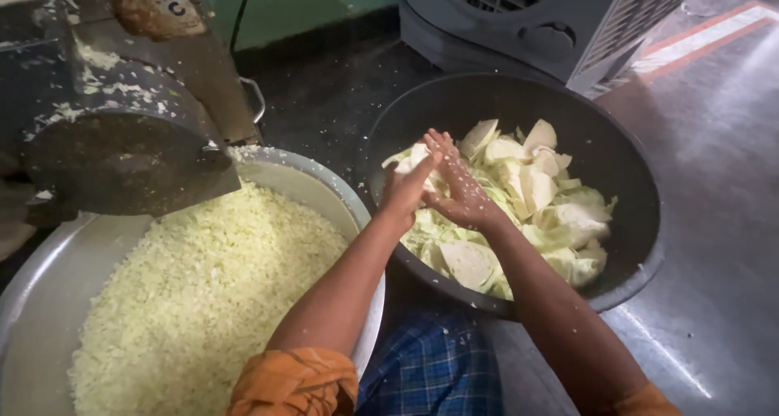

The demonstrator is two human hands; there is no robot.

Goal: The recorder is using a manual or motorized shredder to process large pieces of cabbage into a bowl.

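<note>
One label only: a small worn plate (160, 10) at top left, fixed to the upper face of the grey metal machine (122, 116). Roughly rectangular with rounded corners, rusty brown over most of its face, a pale whitish patch on its right part. No packages, signs or screens.

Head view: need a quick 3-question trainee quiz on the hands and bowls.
1. True or false: the black basin holds shredded cabbage.
2. Which hand grips a cabbage chunk: A left, B right?
3. What fills the steel bowl under the shredder chute?

Key:
1. False; it holds large cabbage pieces.
2. A; the left hand grips it, the right hand rests against it.
3. Shredded cabbage.
</note>
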